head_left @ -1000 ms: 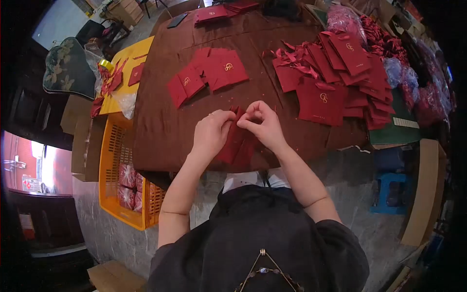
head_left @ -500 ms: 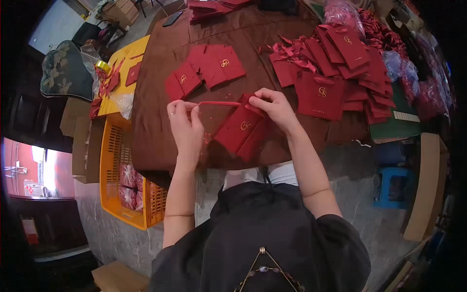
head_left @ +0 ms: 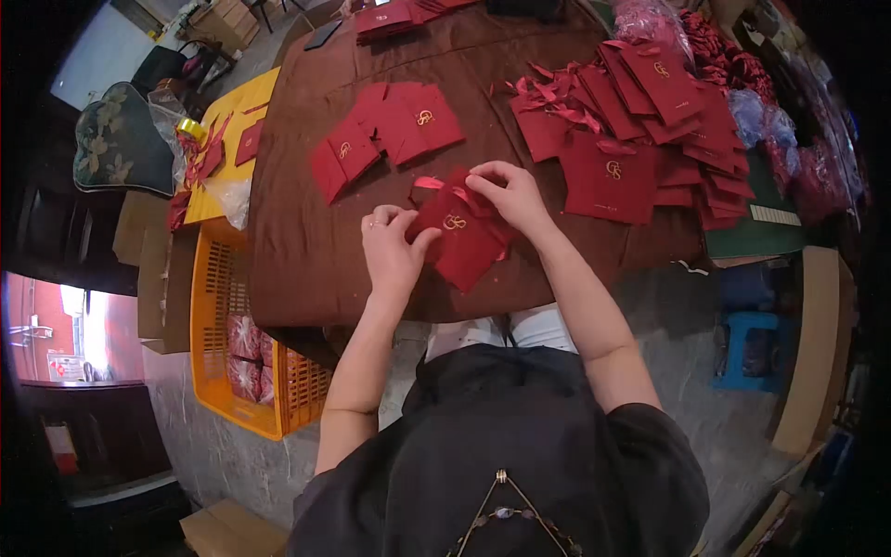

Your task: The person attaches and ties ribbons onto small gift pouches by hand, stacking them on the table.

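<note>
A red bag [head_left: 461,243] with a gold logo hangs tilted over the near part of the brown-covered table, a loop of red ribbon [head_left: 428,185] at its top. My right hand [head_left: 509,197] pinches its upper right corner. At the bag's left edge is my left hand [head_left: 393,243], thumb and fingers slightly apart and nothing visibly held between them. Just beyond lie flat red bags [head_left: 418,125] with the same logo.
To the right is a large pile of red bags [head_left: 608,176] with ribbons. More red bags [head_left: 385,19] and a phone [head_left: 322,35] lie at the far edge. An orange crate [head_left: 237,413] stands on the floor at left, a blue stool [head_left: 748,351] at right.
The bag was first held narrow between both hands, then my left hand drew the ribbon out to the left. Now my left hand has come back to the bag and released the ribbon.
</note>
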Tool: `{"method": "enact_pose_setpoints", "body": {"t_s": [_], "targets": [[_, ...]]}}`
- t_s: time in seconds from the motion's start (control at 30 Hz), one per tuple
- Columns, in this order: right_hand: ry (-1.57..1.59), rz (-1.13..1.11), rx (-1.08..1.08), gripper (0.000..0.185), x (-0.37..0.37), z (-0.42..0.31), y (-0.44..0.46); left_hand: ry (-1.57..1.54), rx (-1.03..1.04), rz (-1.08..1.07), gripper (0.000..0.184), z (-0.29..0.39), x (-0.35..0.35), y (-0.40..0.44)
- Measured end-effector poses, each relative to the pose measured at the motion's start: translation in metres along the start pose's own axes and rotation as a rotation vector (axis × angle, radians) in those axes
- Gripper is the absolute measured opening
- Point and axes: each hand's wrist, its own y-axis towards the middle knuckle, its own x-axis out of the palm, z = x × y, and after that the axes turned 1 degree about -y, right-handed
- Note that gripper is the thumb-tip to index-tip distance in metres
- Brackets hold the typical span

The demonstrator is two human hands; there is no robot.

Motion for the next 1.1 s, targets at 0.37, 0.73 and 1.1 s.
{"method": "enact_pose_setpoints", "body": {"t_s": [0.37, 0.73, 1.1], "targets": [[-0.6, -0.432, -0.575, 0.015, -0.029, 0.005, -0.061, -0.275, -0.181, -0.007, 0.031, -0.038, -0.001, 0.015], [-0.899, -0.542, -0.684, 0.014, -0.047, -0.029, -0.049, -0.346, -0.316, -0.125, 0.028, -0.016, -0.028, 0.017], [0.137, -0.458, -0.217, 0.019, -0.019, -0.062, -0.047, -0.592, -0.436, -0.205, 0.032, -0.026, -0.008, 0.01]]}}
